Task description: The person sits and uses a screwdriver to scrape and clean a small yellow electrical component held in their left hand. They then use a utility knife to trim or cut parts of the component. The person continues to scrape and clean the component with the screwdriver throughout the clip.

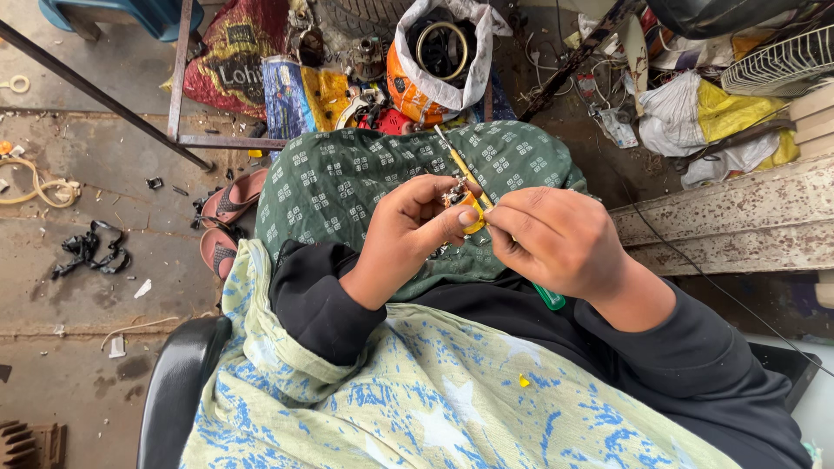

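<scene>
Two hands: both meet over the lap, just above the green patterned trousers [347, 187].
Left hand [408, 230]: its fingers are pinched shut on a small yellow part with bits of metal [465, 208].
Right hand [556, 239]: its fingers are curled tight around a thin screwdriver with a yellow shaft [456, 161] and a green handle end [549, 298].
Where the part is: between the two hands, touching both thumbs.
Which way the tool lies: its long line runs from low on the right up to the left, crossing the part.
Nearer hand: the left one has the part; the right one is just beside it.
Around: pink sandals [230, 204] on the dirty floor, a white bag [439, 52] of junk ahead.
</scene>
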